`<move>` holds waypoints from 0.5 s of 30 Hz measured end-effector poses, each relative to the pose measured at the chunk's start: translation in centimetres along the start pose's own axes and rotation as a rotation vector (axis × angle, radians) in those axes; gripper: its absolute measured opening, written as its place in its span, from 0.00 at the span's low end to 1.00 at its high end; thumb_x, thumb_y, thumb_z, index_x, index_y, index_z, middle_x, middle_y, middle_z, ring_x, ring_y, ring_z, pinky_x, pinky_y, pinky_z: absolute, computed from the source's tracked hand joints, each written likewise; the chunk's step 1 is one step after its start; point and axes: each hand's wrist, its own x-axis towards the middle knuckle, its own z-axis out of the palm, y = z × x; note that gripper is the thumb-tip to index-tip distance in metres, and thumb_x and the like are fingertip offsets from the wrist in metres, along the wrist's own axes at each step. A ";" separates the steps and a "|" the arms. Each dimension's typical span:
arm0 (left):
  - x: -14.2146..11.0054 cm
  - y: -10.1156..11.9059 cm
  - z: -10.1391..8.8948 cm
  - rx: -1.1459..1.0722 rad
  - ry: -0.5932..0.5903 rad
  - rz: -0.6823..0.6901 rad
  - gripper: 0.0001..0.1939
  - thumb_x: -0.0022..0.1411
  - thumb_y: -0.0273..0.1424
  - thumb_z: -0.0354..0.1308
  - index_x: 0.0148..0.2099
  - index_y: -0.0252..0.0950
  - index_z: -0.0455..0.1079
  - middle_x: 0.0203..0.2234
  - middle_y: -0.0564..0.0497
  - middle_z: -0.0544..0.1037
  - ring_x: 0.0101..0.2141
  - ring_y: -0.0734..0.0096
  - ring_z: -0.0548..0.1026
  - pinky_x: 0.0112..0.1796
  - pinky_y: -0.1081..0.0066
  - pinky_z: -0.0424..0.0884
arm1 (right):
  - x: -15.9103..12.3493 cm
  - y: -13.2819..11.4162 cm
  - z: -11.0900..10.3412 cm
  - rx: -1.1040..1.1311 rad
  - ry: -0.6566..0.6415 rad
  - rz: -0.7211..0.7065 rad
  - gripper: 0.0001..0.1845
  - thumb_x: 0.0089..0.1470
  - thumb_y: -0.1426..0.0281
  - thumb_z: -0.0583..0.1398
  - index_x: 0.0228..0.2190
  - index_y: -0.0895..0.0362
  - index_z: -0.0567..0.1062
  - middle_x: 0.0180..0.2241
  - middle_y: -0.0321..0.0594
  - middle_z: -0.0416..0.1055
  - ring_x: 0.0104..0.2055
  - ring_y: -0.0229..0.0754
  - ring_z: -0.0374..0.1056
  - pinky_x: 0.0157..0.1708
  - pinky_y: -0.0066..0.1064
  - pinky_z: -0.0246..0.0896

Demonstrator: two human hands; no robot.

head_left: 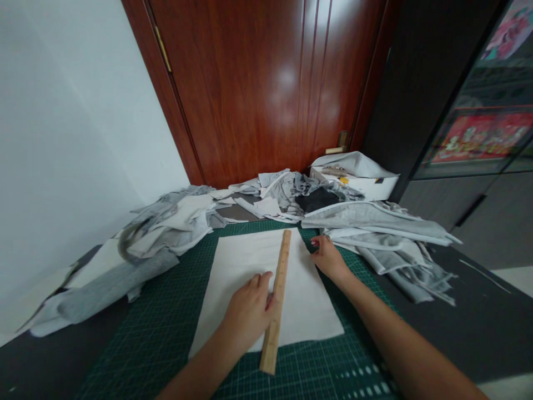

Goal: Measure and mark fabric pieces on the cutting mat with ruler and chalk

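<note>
A white piece of cloth (233, 261) lies flat on a green gridded cutting mat (166, 322). Across it runs a wooden ruler (272, 333), slightly slanted, its near end reaching past the cloth's lower edge. My left hand (252, 305) grips the ruler near its middle, thumb on the wood and the other fingers along its left side. By the cloth's upper right edge is my right hand (328, 258), its fingers bent, with a small gap between thumb and fingertips. Nothing shows in that hand; whether its fingertips touch the cloth edge is unclear.
Heaped grey and white fabric scraps (166, 222) line the left side and back of the dark table (478, 316). Long grey fabric pieces (383, 222) are piled at right. Behind them stands a white box (375, 186) with small items, before a wooden door (250, 94).
</note>
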 end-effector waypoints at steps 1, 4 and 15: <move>-0.1 0.1 0.0 -0.033 -0.010 0.003 0.19 0.63 0.29 0.47 0.56 0.38 0.61 0.42 0.46 0.75 0.41 0.61 0.75 0.43 0.64 0.70 | 0.0 0.2 -0.3 -0.027 -0.005 0.005 0.20 0.43 0.82 0.56 0.41 0.59 0.68 0.40 0.43 0.67 0.39 0.41 0.67 0.39 0.29 0.61; 0.0 -0.1 0.2 -0.077 0.027 0.025 0.18 0.63 0.29 0.49 0.56 0.38 0.61 0.43 0.46 0.74 0.43 0.62 0.74 0.44 0.64 0.70 | 0.1 0.4 -1.2 -0.097 -0.015 0.021 0.20 0.43 0.80 0.57 0.42 0.61 0.68 0.41 0.46 0.67 0.38 0.42 0.67 0.38 0.30 0.60; 0.5 -1.3 1.0 0.073 0.106 0.069 0.11 0.64 0.30 0.50 0.47 0.36 0.69 0.53 0.44 0.68 0.56 0.54 0.62 0.55 0.52 0.60 | 0.0 0.1 -1.6 -0.146 0.064 -0.027 0.20 0.46 0.80 0.55 0.44 0.64 0.67 0.44 0.53 0.65 0.40 0.46 0.66 0.42 0.34 0.61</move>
